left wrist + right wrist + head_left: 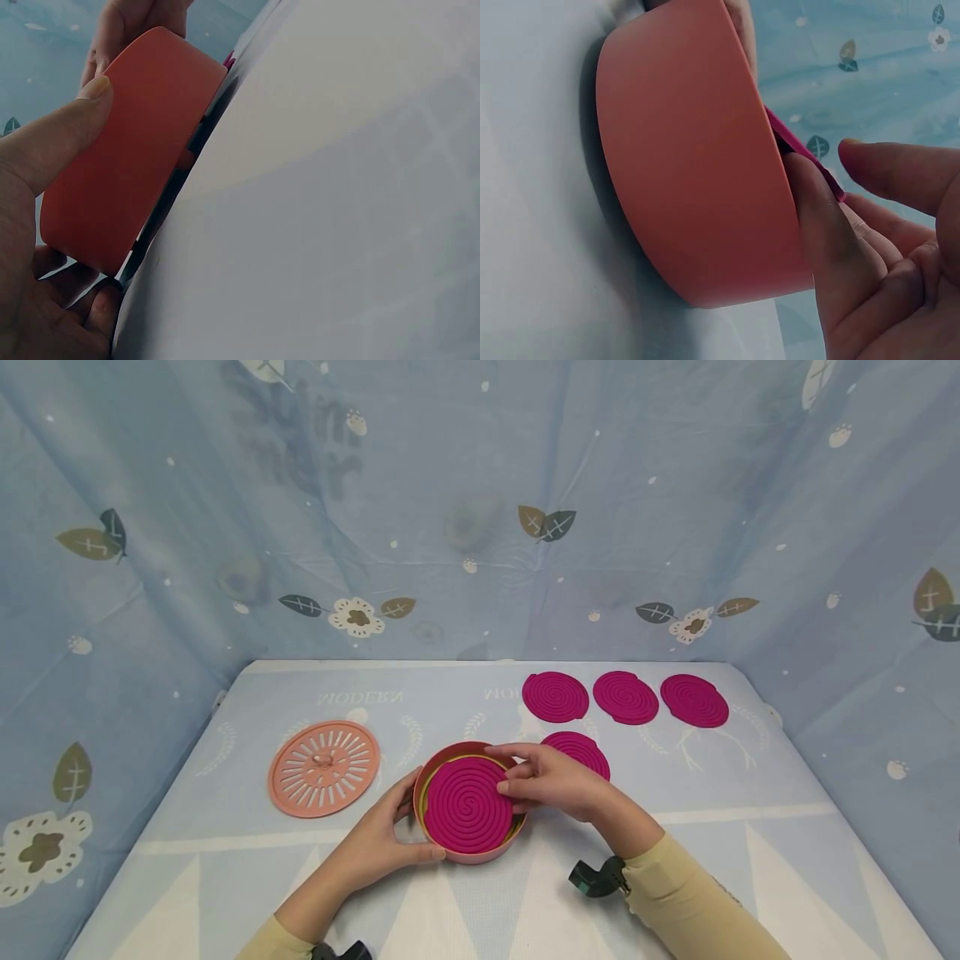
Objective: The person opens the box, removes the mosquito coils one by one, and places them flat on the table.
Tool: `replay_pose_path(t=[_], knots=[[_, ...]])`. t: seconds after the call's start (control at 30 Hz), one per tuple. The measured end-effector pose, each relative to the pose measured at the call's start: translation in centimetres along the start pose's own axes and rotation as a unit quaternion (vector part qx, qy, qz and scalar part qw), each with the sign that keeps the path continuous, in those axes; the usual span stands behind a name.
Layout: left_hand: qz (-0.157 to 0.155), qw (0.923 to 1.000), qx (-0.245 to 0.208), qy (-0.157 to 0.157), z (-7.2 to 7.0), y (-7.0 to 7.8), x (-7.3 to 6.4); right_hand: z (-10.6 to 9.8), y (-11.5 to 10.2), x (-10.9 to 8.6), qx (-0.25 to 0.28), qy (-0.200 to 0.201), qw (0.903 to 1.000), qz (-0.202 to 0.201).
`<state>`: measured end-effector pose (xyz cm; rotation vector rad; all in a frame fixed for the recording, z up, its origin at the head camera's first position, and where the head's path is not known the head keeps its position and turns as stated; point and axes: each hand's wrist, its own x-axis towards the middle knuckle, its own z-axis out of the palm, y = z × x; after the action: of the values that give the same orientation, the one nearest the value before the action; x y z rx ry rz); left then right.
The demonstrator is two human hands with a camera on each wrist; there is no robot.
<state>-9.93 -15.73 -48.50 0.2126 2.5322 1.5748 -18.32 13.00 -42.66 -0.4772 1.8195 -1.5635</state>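
Observation:
A round coral-orange mosquito coil box point(468, 858) with a yellowish inner rim stands on the table. My left hand point(386, 843) grips its side, thumb at the front rim and fingers round the far left wall. A magenta mosquito coil point(468, 806) lies over the box's mouth, tilted, its right edge raised above the rim in the right wrist view. My right hand point(551, 781) is at that edge: one finger lies under the coil point(821, 166) against the box wall point(697, 150), while the thumb point(885, 169) stands apart above it.
A coral slotted round lid point(324, 768) with a small knob lies left of the box. Three magenta coils point(626, 697) lie in a row at the back right. Another coil point(577, 752) sits partly behind my right hand. Patterned blue cloth point(480, 527) hangs behind the table.

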Motion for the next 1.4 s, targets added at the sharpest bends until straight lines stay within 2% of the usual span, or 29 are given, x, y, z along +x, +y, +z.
replay_pose_path(t=[0.17,0.37,0.7,1.0,1.4], knots=[[-0.002,1.0,0.0,0.0,0.0,0.0,-0.1,0.2,0.2,0.2,-0.024,0.009,0.9997,-0.005],[-0.003,1.0,0.001,0.001,0.0,0.1,-0.1,0.2,0.5,0.3,-0.029,0.017,0.9994,-0.009],[-0.004,1.0,0.0,-0.003,0.0,0.1,0.0,0.0,0.6,0.0,-0.006,0.024,0.9995,-0.018],[-0.001,1.0,-0.005,-0.007,-0.1,0.0,0.0,-0.7,1.0,-0.4,-0.002,0.059,0.998,-0.022],[-0.001,1.0,-0.006,-0.005,-0.1,0.0,-0.1,-2.2,2.0,-1.5,0.036,0.096,0.9942,-0.033]])
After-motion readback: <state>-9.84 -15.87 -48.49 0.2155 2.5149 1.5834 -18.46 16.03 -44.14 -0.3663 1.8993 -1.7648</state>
